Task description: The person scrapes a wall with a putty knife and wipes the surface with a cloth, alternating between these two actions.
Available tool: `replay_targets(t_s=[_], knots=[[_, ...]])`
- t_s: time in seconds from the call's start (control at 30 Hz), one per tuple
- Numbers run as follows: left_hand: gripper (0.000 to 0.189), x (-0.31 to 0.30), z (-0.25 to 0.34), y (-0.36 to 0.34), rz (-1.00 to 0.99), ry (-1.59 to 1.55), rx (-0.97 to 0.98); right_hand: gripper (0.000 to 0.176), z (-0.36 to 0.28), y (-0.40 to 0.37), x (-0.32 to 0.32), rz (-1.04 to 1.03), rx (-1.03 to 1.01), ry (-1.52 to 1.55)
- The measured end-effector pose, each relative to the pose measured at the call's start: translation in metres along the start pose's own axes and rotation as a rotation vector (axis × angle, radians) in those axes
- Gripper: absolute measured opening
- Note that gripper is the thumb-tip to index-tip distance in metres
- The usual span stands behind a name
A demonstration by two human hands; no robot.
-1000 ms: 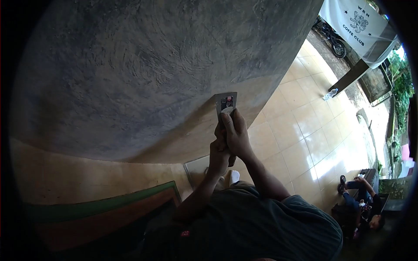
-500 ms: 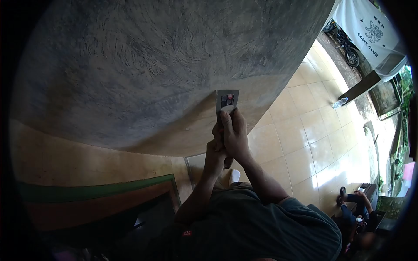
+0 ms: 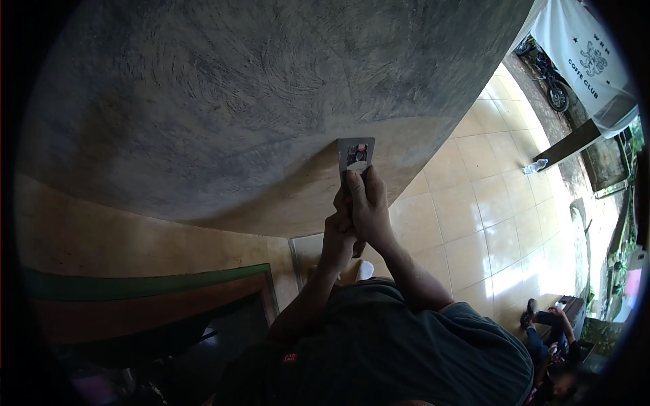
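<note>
A flat metal scraper (image 3: 355, 154) is pressed blade-first against a rough grey plastered wall (image 3: 257, 88). My right hand (image 3: 367, 205) grips its handle from above, fingers wrapped close behind the blade. Just below, my left hand (image 3: 338, 240) is clasped around the lower end of the same handle. Both arms run down to my dark shirt at the bottom of the view. The lower band of the wall around the blade looks tan and smoother.
Beige floor tiles (image 3: 501, 203) stretch to the right. A plastic bottle (image 3: 535, 165) lies on them. Another person (image 3: 548, 325) sits at the lower right. A white banner (image 3: 596, 61) and a motorbike (image 3: 550, 80) are at the top right. A green and brown panel (image 3: 149, 298) is lower left.
The scraper and both hands have stayed on nearly the same patch of wall; the view has shifted slightly, so banner, bottle and seated person sit further right and lower.
</note>
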State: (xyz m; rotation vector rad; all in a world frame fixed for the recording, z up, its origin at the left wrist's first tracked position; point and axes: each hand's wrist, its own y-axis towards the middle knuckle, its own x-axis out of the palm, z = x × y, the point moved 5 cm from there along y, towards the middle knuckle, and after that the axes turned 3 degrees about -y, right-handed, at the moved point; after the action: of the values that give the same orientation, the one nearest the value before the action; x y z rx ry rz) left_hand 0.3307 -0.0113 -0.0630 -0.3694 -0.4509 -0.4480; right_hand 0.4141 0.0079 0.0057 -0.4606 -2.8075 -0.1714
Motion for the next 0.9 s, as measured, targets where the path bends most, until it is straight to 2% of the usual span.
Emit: replay_targets(t_s=[0.13, 0.23, 0.27, 0.37, 0.47, 0.5, 0.53, 0.6, 0.63, 0.73, 0.77, 0.87, 0.9], knots=[[0.006, 0.003, 0.005, -0.004, 0.104, -0.041, -0.071, 0.017, 0.005, 0.000, 0.003, -0.002, -0.001, 0.003], [0.008, 0.011, 0.030, 0.009, -0.064, 0.009, 0.026, 0.017, -0.025, 0.011, 0.009, -0.028, -0.077, 0.073], [0.008, 0.010, 0.029, 0.006, -0.063, 0.010, 0.021, 0.017, -0.023, 0.007, 0.009, -0.024, -0.074, 0.075], [0.019, 0.004, 0.017, -0.003, 0.023, 0.023, -0.060, 0.015, -0.009, 0.001, 0.005, 0.006, -0.041, -0.018], [0.025, 0.002, 0.015, -0.005, 0.054, 0.028, -0.094, 0.014, 0.012, 0.000, 0.006, -0.016, -0.015, 0.058], [0.014, 0.004, 0.019, -0.002, 0.058, -0.087, -0.062, 0.013, 0.002, 0.004, 0.007, -0.023, -0.030, 0.031], [0.014, 0.001, 0.019, 0.002, 0.068, -0.092, -0.072, 0.013, 0.001, 0.007, 0.006, -0.022, -0.016, 0.031], [0.009, 0.002, 0.026, 0.012, -0.069, -0.032, -0.030, 0.013, -0.008, 0.014, 0.006, -0.023, -0.126, -0.091], [0.011, 0.005, 0.031, 0.011, -0.063, 0.002, -0.030, 0.014, -0.016, 0.010, 0.007, -0.092, -0.038, 0.003], [0.009, -0.003, 0.013, 0.001, 0.001, -0.004, -0.075, 0.024, 0.008, 0.000, 0.003, -0.130, 0.033, -0.031], [0.007, -0.011, -0.001, -0.003, 0.011, -0.012, -0.096, 0.032, 0.016, -0.005, -0.002, -0.083, -0.008, -0.180], [0.006, -0.015, -0.014, -0.005, 0.043, -0.071, -0.162, 0.035, 0.033, -0.005, -0.003, -0.029, 0.078, -0.226], [0.004, -0.013, -0.013, -0.002, 0.051, -0.100, -0.152, 0.034, 0.029, -0.001, -0.002, -0.034, 0.037, -0.235]])
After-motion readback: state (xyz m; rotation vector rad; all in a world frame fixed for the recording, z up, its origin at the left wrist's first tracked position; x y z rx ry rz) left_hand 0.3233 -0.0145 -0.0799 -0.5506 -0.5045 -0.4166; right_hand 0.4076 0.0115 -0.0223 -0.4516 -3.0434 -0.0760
